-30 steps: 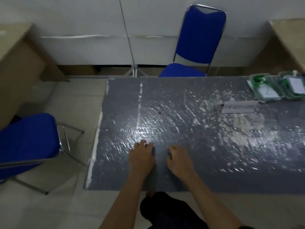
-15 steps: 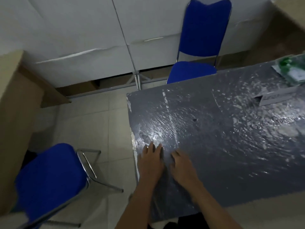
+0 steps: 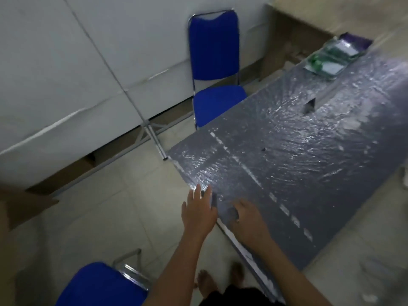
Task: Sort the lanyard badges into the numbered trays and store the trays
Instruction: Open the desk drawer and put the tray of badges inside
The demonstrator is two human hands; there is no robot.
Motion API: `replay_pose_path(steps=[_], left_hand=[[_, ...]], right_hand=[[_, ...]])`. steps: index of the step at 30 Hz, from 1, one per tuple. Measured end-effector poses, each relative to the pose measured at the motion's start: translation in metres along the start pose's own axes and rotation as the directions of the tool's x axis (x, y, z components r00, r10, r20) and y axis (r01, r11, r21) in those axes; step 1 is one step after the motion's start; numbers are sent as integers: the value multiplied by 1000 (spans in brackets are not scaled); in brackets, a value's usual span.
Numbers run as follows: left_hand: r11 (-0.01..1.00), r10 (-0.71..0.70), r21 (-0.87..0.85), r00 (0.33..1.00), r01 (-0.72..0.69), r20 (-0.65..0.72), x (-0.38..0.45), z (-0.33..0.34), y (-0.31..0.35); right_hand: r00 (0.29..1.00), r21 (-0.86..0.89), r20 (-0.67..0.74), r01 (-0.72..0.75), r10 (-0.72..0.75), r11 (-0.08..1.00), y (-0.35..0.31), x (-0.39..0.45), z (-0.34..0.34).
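Observation:
Two clear trays holding green lanyards and white badges sit side by side at the far right end of the table: one tray [image 3: 324, 66] nearer, the other tray [image 3: 343, 47] behind it. My left hand [image 3: 198, 214] lies flat with straight fingers at the table's near left edge, partly over the floor. My right hand [image 3: 248, 221] rests palm down on the table [image 3: 298, 164] beside it, fingers slightly bent, holding nothing. Both hands are far from the trays.
The grey table is covered in wrinkled shiny plastic film. A blue chair [image 3: 213, 69] stands behind the table against a white wall. Another blue chair [image 3: 97, 286] is at the lower left. A wooden desk [image 3: 331, 16] stands at the far right. The floor is tiled.
The view has swung left and tilted, so the trays moved to the upper right. Both hands have slid to the table's left edge, the left hand now partly off it.

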State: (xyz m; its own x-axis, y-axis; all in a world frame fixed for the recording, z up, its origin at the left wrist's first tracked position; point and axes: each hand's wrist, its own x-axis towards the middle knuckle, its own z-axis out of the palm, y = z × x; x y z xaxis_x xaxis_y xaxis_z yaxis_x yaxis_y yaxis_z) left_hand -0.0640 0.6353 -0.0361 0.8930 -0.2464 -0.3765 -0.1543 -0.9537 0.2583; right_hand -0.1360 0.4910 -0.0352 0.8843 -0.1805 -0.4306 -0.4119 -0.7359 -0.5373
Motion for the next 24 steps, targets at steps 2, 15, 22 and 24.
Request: replay_pose_path(steps=[2, 15, 22, 24], left_hand=[[999, 26, 32, 1000, -26, -3, 11, -6, 0], [942, 284, 190, 959, -275, -22, 81, -30, 10], [915, 368, 160, 929, -371, 52, 200, -88, -54], [916, 379, 113, 922, -386, 77, 242, -109, -80]], right_hand=[[998, 5, -39, -41, 41, 999, -2, -1, -7], [991, -24, -88, -105, 102, 994, -31, 57, -29], [977, 4, -152, -148, 147, 989, -105, 178, -1], [963, 73, -189, -182, 193, 980, -133, 218, 7]])
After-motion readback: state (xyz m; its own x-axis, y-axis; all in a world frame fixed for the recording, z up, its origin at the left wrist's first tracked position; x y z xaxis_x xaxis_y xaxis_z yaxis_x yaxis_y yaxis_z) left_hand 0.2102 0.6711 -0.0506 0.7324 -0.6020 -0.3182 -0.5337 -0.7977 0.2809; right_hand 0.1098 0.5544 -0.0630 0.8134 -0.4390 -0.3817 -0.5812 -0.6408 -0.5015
